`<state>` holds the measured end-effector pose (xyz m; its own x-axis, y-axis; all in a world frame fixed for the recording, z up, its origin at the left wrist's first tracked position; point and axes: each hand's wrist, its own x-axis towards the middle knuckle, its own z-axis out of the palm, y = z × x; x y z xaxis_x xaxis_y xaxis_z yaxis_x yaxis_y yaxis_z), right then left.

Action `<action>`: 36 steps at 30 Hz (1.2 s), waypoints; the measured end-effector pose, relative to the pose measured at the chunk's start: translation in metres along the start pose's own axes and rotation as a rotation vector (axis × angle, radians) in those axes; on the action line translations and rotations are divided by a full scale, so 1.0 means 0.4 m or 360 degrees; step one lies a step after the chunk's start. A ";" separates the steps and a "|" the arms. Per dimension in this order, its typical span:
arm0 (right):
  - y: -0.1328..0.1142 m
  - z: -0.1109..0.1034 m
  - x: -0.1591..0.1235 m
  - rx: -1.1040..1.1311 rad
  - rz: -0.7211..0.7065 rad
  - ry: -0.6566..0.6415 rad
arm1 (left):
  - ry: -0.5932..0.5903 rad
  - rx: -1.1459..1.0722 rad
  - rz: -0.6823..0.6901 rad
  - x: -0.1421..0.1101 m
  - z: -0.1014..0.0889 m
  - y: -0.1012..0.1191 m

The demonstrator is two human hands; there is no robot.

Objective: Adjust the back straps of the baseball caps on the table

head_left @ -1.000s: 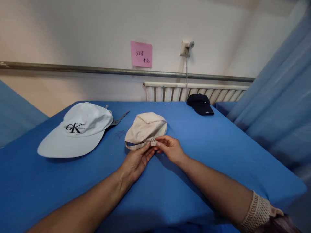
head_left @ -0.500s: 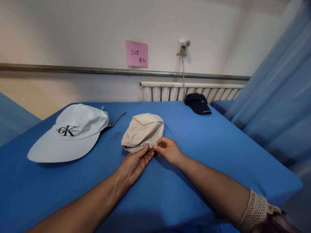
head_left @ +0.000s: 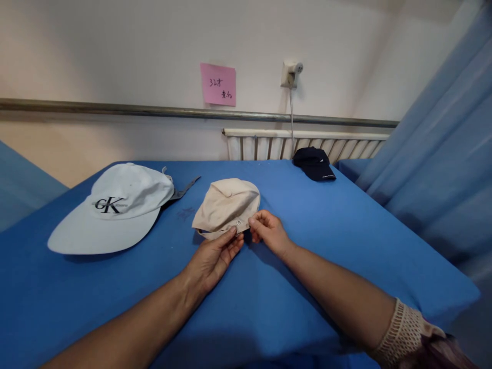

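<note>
A beige cap (head_left: pixel 228 201) lies in the middle of the blue-covered table, its back strap and small metal buckle (head_left: pixel 239 222) facing me. My left hand (head_left: pixel 217 259) pinches the strap between thumb and fingers just below the buckle. At the buckle's right, my right hand (head_left: pixel 269 231) has thumb and forefinger pressed together at the strap's end by the cap's edge. The cap's brim is mostly hidden behind the crown.
To the left sits a large white cap (head_left: pixel 123 205) with black letters and a grey strap. A dark navy cap (head_left: pixel 314 164) rests at the far right edge of the blue table cover (head_left: pixel 326 230). Behind are a radiator (head_left: pixel 265 146), a metal rail (head_left: pixel 161 110) and a blue curtain (head_left: pixel 442 138).
My right hand has shifted slightly right along the strap, away from the left hand and the buckle. My left hand keeps its hold in the same place.
</note>
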<state>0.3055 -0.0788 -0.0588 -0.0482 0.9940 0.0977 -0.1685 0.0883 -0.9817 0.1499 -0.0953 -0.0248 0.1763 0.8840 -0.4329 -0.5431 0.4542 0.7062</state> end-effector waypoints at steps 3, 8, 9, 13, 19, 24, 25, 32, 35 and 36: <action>0.013 0.011 -0.006 -0.0150 -0.0131 -0.0039 | -0.0040 -0.0030 -0.0025 -0.001 -0.001 -0.004; 0.022 0.022 -0.013 -0.0358 -0.0202 -0.0077 | -0.0001 -0.0031 -0.0025 0.000 0.000 -0.008; 0.021 0.022 -0.014 -0.0374 -0.0200 -0.0074 | -0.0001 -0.0022 -0.0027 0.000 0.001 -0.008; 0.015 0.023 -0.021 -0.0321 -0.0153 -0.0062 | 0.0025 0.0008 -0.0050 -0.003 0.007 -0.006; 0.011 0.025 -0.015 -0.0182 -0.0106 -0.0017 | -0.0029 -0.0025 -0.0089 -0.007 0.009 -0.005; -0.012 0.018 -0.020 -0.0069 0.0189 0.0133 | -0.0093 -0.0012 -0.0127 -0.003 0.002 -0.001; -0.019 0.018 -0.027 -0.0023 0.0328 0.0091 | -0.0111 0.0002 -0.0150 -0.003 0.002 0.000; -0.030 0.035 -0.059 0.0572 0.0509 0.0006 | -0.0243 0.0197 -0.0316 -0.019 0.005 0.015; -0.025 0.029 -0.045 0.0690 0.0470 0.0124 | -0.0414 0.0514 -0.0459 -0.030 -0.004 0.020; -0.026 0.026 -0.042 0.0735 0.0487 0.0136 | -0.0475 0.0664 -0.0465 -0.033 -0.008 0.018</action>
<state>0.2980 -0.0970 -0.0486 -0.0860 0.9732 -0.2131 -0.5739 -0.2232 -0.7879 0.1411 -0.1040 -0.0156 0.5263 0.6812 -0.5089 -0.0792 0.6352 0.7683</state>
